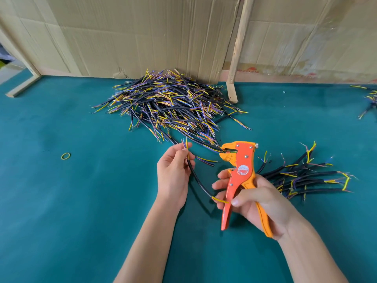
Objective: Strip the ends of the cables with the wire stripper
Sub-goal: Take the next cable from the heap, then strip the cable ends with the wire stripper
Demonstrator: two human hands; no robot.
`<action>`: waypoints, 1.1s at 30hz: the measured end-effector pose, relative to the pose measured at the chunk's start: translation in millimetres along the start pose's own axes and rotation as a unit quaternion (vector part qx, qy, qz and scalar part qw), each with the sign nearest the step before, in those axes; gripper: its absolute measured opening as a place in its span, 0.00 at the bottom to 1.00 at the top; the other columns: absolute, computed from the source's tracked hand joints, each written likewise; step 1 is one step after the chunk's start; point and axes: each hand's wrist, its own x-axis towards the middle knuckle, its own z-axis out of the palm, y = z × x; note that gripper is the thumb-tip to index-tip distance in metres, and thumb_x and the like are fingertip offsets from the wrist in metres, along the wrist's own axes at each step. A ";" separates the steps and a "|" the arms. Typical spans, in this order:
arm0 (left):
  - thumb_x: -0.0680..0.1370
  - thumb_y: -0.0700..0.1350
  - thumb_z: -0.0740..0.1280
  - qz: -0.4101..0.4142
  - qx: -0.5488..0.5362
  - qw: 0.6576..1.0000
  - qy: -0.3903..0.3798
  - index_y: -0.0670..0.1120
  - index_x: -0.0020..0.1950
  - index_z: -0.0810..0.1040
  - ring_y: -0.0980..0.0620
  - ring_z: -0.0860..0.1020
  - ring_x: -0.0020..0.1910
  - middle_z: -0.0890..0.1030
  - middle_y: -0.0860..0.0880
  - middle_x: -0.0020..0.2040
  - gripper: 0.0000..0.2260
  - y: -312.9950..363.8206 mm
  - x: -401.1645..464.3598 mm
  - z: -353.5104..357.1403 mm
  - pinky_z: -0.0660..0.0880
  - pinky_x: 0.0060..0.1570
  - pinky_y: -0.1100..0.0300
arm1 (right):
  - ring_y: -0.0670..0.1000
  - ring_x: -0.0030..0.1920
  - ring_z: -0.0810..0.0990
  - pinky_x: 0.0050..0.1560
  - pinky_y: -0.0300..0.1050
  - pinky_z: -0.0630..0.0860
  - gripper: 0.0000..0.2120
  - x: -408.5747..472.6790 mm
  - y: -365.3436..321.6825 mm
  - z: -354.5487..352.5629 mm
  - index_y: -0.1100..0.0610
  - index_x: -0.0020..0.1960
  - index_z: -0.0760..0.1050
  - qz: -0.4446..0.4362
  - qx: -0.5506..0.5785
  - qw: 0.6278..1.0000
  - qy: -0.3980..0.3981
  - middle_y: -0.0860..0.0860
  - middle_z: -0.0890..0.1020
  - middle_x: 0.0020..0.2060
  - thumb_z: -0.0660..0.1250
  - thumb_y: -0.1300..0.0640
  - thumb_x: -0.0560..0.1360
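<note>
My right hand (259, 199) grips the handles of an orange wire stripper (240, 166), held upright with its jaws pointing left. My left hand (173, 170) pinches one end of a short black cable (196, 178), whose thin coloured wires stick up above my fingers. The cable curves down to the right, and its other end, with yellow wires, lies under my right thumb against the stripper's handle. A big heap of black cables (173, 105) with coloured wire ends lies behind on the green table (71, 201).
A smaller bunch of cables (306, 176) lies to the right of the stripper. A green rubber band (65, 156) rests at the left. Cardboard sheets (142, 33) and a wooden post (237, 48) close off the back. More cables (369, 101) lie at the far right edge.
</note>
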 end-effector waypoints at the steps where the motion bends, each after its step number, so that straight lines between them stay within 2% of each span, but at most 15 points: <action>1: 0.81 0.34 0.61 0.003 0.004 1.000 0.000 0.43 0.47 0.82 0.56 0.74 0.30 0.79 0.49 0.34 0.11 -0.2 -0.1 0.4 0.71 0.36 0.64 | 0.64 0.44 0.85 0.45 0.54 0.82 0.24 0.2 -0.2 -0.2 0.66 0.57 0.80 -0.004 0.010 1.000 0.016 0.69 0.83 0.54 0.66 0.74 0.60; 7: 0.82 0.35 0.63 0.006 -0.003 1.000 -0.007 0.40 0.51 0.80 0.54 0.78 0.33 0.82 0.46 0.37 0.06 -1.1 -1.2 0.4 0.76 0.36 0.64 | 0.66 0.47 0.85 0.46 0.55 0.84 0.26 -0.1 -4.2 0.4 0.68 0.63 0.73 -0.017 0.061 0.996 0.056 0.70 0.82 0.56 0.66 0.70 0.64; 10: 0.82 0.36 0.64 0.011 -0.006 1.000 -0.004 0.42 0.52 0.77 0.52 0.82 0.36 0.83 0.44 0.40 0.03 -1.5 -1.9 0.7 0.77 0.38 0.63 | 0.66 0.47 0.85 0.46 0.54 0.84 0.24 -2.1 -5.7 -1.4 0.67 0.62 0.74 -0.016 0.033 0.998 0.052 0.69 0.83 0.56 0.66 0.68 0.66; 13: 0.82 0.34 0.64 0.017 -0.029 0.999 0.005 0.43 0.49 0.72 0.50 0.84 0.38 0.83 0.43 0.40 0.06 -1.1 -1.7 2.5 0.79 0.38 0.61 | 0.67 0.48 0.85 0.46 0.54 0.83 0.24 -4.9 -5.7 -0.9 0.67 0.61 0.75 -0.013 0.015 1.000 0.017 0.69 0.82 0.59 0.69 0.68 0.65; 17: 0.81 0.32 0.65 0.059 0.040 0.996 0.043 0.41 0.49 0.70 0.47 0.86 0.39 0.80 0.40 0.42 0.07 -6.7 -3.4 5.9 0.80 0.35 0.60 | 0.67 0.52 0.85 0.50 0.55 0.83 0.21 -5.2 -6.8 -0.6 0.63 0.55 0.81 -0.084 0.108 0.991 -0.010 0.70 0.80 0.61 0.72 0.68 0.62; 20: 0.79 0.33 0.68 0.098 0.120 0.985 0.070 0.43 0.49 0.70 0.48 0.86 0.38 0.78 0.41 0.44 0.08 -12.3 -4.2 6.9 0.82 0.36 0.54 | 0.64 0.52 0.85 0.51 0.53 0.83 0.18 -2.1 -10.1 -5.3 0.62 0.53 0.78 -0.132 0.148 0.978 0.061 0.67 0.82 0.57 0.69 0.67 0.64; 23: 0.79 0.34 0.69 0.105 0.129 0.983 0.072 0.43 0.51 0.71 0.47 0.86 0.37 0.78 0.42 0.44 0.08 -15.1 -4.0 5.9 0.83 0.42 0.49 | 0.65 0.52 0.86 0.52 0.53 0.84 0.17 1.0 -11.0 -8.9 0.63 0.54 0.76 -0.157 0.142 0.968 0.137 0.65 0.83 0.54 0.65 0.68 0.66; 28: 0.79 0.36 0.70 0.114 0.111 0.984 0.075 0.44 0.49 0.70 0.45 0.86 0.35 0.78 0.38 0.44 0.09 -16.5 -6.6 5.4 0.83 0.40 0.52 | 0.65 0.56 0.85 0.51 0.51 0.84 0.16 3.3 -10.0 -6.6 0.64 0.56 0.75 -0.172 0.129 0.961 0.171 0.68 0.81 0.61 0.64 0.72 0.69; 31: 0.79 0.35 0.70 0.122 0.061 0.985 0.106 0.44 0.48 0.68 0.44 0.86 0.36 0.77 0.40 0.44 0.10 -14.4 -5.5 4.4 0.83 0.39 0.55 | 0.65 0.56 0.85 0.50 0.50 0.84 0.14 3.9 -8.0 -7.6 0.64 0.55 0.75 -0.171 0.122 0.962 0.173 0.68 0.81 0.61 0.58 0.75 0.75; 33: 0.79 0.35 0.70 0.132 0.021 0.980 0.145 0.44 0.47 0.68 0.42 0.87 0.38 0.76 0.40 0.45 0.11 -6.8 -1.0 -0.3 0.83 0.40 0.56 | 0.66 0.55 0.85 0.50 0.51 0.84 0.13 3.6 -7.7 -6.9 0.63 0.54 0.76 -0.163 0.118 0.966 0.164 0.68 0.82 0.60 0.61 0.74 0.74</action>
